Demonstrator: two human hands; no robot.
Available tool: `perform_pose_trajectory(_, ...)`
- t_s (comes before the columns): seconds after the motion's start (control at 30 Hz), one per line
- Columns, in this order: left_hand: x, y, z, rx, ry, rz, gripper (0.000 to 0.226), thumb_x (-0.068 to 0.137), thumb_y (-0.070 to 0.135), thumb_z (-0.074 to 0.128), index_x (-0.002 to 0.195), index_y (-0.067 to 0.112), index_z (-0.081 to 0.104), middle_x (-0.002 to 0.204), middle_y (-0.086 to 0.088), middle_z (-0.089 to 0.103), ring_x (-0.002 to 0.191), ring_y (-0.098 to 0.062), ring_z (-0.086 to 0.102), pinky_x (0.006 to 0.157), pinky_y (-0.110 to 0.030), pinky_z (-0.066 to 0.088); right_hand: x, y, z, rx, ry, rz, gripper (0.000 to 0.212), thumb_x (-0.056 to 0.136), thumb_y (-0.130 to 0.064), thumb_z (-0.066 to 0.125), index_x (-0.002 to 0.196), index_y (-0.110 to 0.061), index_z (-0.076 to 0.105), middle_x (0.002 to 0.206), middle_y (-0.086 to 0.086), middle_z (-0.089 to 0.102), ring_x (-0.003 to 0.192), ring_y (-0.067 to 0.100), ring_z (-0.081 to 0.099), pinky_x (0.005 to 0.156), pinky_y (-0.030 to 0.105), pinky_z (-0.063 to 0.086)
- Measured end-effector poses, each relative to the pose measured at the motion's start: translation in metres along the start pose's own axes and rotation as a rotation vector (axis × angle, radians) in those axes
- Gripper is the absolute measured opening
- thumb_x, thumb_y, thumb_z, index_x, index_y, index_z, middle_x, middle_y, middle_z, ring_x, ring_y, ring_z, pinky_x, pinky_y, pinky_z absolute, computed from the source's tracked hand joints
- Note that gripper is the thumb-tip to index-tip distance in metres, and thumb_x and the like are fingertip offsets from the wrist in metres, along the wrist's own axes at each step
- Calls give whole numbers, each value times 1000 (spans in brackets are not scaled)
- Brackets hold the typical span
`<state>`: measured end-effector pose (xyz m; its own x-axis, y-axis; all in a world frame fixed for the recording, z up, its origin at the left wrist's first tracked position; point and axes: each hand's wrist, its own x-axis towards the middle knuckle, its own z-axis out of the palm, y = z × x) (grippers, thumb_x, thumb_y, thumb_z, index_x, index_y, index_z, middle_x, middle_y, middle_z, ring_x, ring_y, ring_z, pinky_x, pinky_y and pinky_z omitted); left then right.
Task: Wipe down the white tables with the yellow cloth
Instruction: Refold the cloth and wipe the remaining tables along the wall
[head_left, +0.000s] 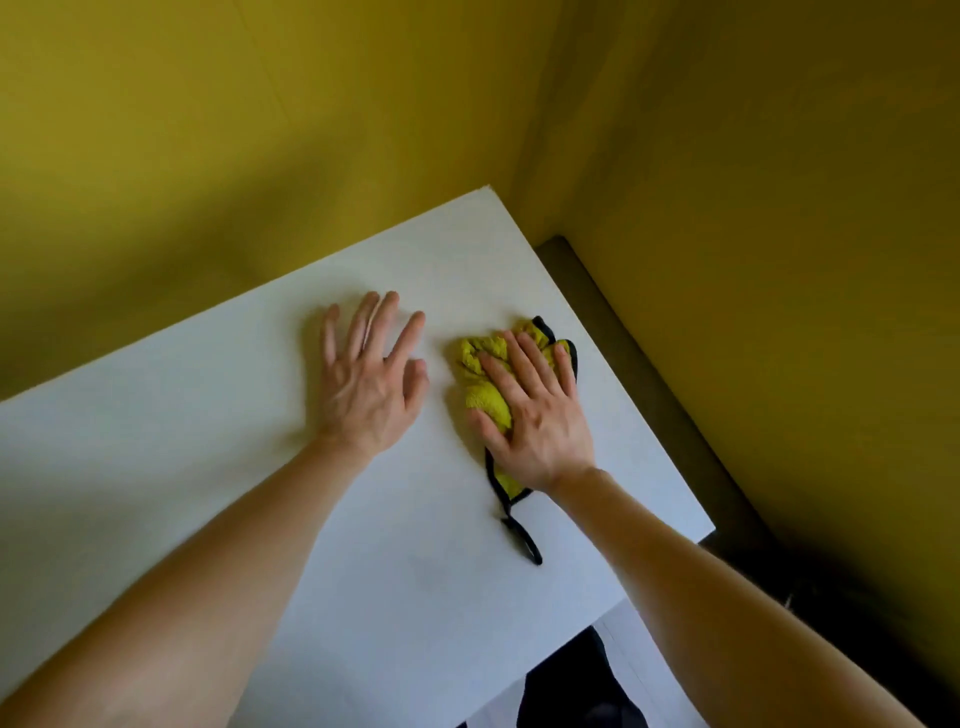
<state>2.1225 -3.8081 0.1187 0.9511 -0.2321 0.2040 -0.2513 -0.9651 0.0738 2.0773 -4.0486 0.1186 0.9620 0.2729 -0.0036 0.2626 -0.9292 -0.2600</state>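
A white table (218, 467) fills the lower left of the head view, its far corner pushed into the yellow walls. A crumpled yellow cloth (480, 371) with black edging and a black hanging loop lies near the table's right edge. My right hand (535, 410) presses flat on the cloth, fingers straight and spread, covering its middle. My left hand (369, 379) rests flat on the bare tabletop just left of the cloth, fingers spread, apart from the cloth.
Yellow walls (753, 260) meet in a corner behind and to the right of the table. A dark strip of floor (649, 374) runs between the table's right edge and the wall. Dark clothing (576, 691) shows below the table's near edge.
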Motion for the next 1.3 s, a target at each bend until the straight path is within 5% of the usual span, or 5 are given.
perform_pose_trajectory(0.23,7,30,-3,-24,-32,57,52,109,39,54,154,14,57,162,-13,51,155,-36,43,128,-61,28,9,19,-7,84,116,95,73,107,-71,47,166,-29,44,180,6,25,170,22,8,136,57,12)
perform_pose_trajectory(0.47,68,97,20,-49,-57,-163,61,110,51,47,164,22,47,171,-14,41,158,-39,38,128,-61,27,-68,84,-21,108,17,347,78,102,-71,52,160,-19,48,150,14,58,141,38,53,129,62,26)
perform_pose_trajectory(0.83,57,94,37,-29,-10,-136,62,106,46,57,158,12,54,173,-18,38,162,-39,33,128,-66,25,213,63,-9,605,-76,182,77,97,-58,63,164,-25,43,160,8,55,139,36,58,109,45,51)
perform_pose_trajectory(1.13,57,98,30,-92,-87,-153,77,92,38,59,165,18,47,178,-13,29,166,-34,25,130,-67,22,54,96,-29,604,-101,88,66,100,-58,65,154,-23,50,177,1,30,147,30,52,116,44,50)
perform_pose_trajectory(1.3,57,95,32,-89,-43,-142,63,97,31,51,157,10,56,174,-16,37,164,-35,31,127,-68,27,153,80,-15,652,-99,51,65,102,-56,65,154,-21,47,173,3,40,143,33,56,112,45,51)
